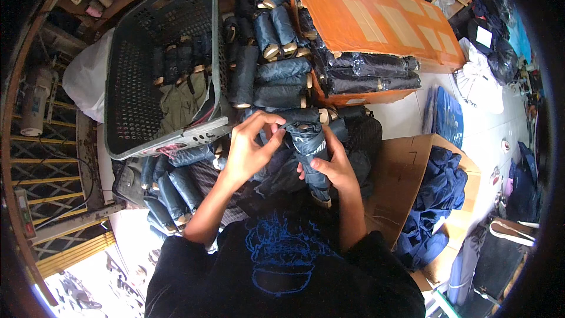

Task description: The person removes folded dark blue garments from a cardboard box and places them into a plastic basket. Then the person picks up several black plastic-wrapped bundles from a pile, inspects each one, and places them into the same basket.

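In front of my chest stands a rolled dark-blue fabric bundle (308,144), nearly upright, with pale marks near its top and a beige lower end. My right hand (335,165) is wrapped round its side, the thumb lying across the front. Beside the bundle's upper left edge, my left hand (256,144) is closed in a pinch, thumb and forefinger together. Whatever lies between those fingertips is too small to make out. Just beyond both hands, many similar dark-blue rolls (282,70) with beige ends are piled up.
A dark plastic basket (212,29) on the left holds more rolls and olive cloth. At the far right an orange taped carton (376,15) lies above dark plastic-wrapped packs. Near my right arm stands a brown cardboard box (394,182) with navy fabric. Further rolls (176,191) lie by my left forearm.
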A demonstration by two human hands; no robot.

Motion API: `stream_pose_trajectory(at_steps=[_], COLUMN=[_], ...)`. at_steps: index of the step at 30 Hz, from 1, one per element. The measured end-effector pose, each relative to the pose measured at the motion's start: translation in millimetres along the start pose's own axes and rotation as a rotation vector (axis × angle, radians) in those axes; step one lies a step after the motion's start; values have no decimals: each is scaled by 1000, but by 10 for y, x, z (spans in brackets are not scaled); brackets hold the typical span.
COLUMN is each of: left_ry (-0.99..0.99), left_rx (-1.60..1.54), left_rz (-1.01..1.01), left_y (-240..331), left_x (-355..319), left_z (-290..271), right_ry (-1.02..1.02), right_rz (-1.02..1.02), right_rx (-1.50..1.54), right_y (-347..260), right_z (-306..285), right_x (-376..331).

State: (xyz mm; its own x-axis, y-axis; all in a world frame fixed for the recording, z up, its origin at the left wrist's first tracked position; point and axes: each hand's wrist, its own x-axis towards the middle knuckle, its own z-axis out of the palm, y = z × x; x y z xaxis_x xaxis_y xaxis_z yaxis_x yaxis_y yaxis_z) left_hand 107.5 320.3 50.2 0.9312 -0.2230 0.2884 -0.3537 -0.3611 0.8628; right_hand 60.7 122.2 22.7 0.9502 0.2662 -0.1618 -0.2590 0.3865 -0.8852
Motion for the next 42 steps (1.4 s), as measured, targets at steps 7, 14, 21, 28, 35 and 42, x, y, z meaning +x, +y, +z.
stream_pose_trajectory(at_steps=[7,14,21,28,35,42], left_ry=[172,57,-43,-132,39,38], left_rx=[-130,-31,9,208,134,207], left_rz=[-159,-39,-53,-104,114,320], left_y=[30,266,306,294,323,432], left_x=[-195,-114,-47,-44,-136,-151], left_z=[190,92,65,-72,134,37], right_ry=[-130,-219,-188,-216,-264,-108], right_rz=[-208,-299,-291,-255,-336,-286], right_rx=[-577,-936,-1021,-931,-751,-528], right_y=[-52,-355,-360,-314,-332,-254], right_z=[-37,49,42,17,-81,75], right_x=[49,-17,-41,-11,71,-18])
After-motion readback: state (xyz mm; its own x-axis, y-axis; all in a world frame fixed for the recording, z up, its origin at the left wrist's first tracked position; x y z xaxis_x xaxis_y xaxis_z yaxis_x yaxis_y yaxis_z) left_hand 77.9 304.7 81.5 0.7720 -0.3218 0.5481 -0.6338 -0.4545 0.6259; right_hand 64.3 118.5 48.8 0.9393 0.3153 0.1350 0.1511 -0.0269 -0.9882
